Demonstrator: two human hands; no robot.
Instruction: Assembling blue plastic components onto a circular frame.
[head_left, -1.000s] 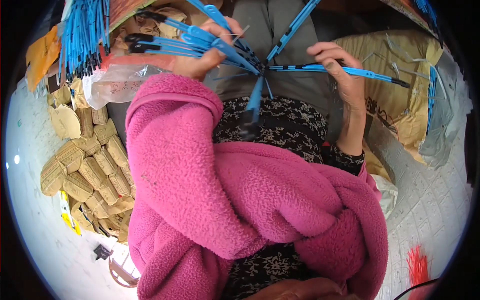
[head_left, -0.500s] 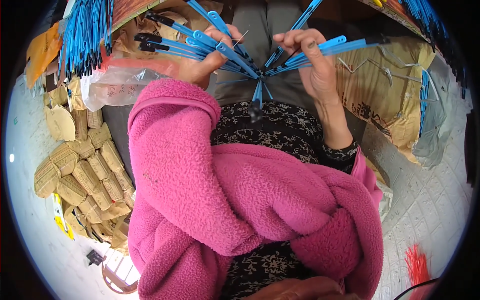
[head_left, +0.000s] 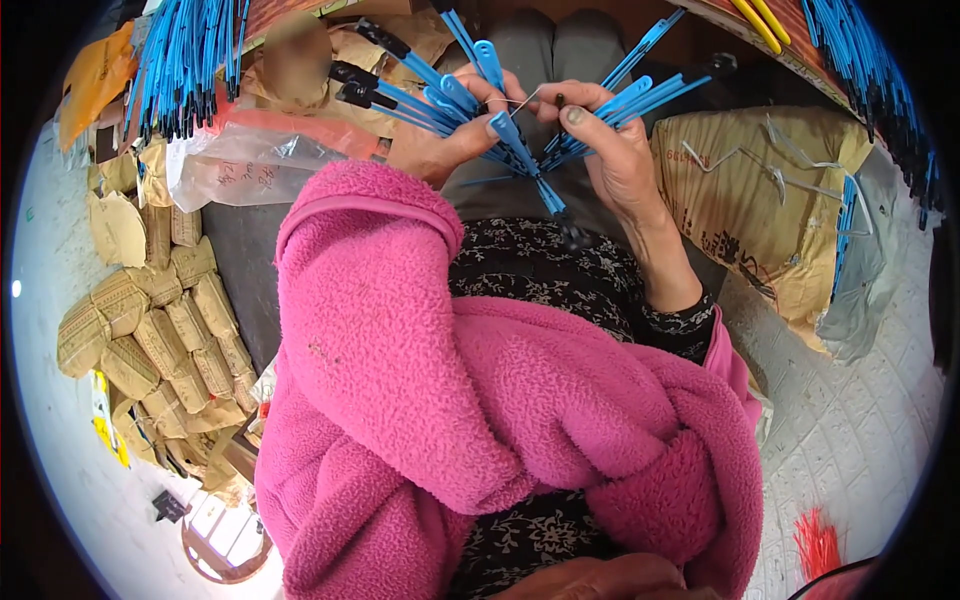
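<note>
A cluster of blue plastic arms (head_left: 550, 190) with black tips fans out over my lap; several have rounded ends with holes. Within its left side, my left hand (head_left: 445, 145) is closed, with a thin wire (head_left: 523, 102) at its fingertips and blue arms against its thumb. From the right, my right hand (head_left: 615, 140) is closed in a pinch near the wire's other end. A small dark piece (head_left: 560, 105) shows at its fingers, too small to name. Blue arms pass behind the right hand's fingers, and the cluster's centre is partly hidden.
Bundles of blue black-tipped rods hang at the far left (head_left: 190, 70) and far right (head_left: 875, 100). Brown paper packets (head_left: 165, 330) are piled at left, beside a clear plastic bag (head_left: 240, 175). A brown sack (head_left: 760, 190) with bent wires lies right; red bristles (head_left: 818, 540) stand lower right.
My right hand has moved left, bringing its fingertips close to the wire. The left hand and the blue cluster have shifted slightly right and down in the view.
</note>
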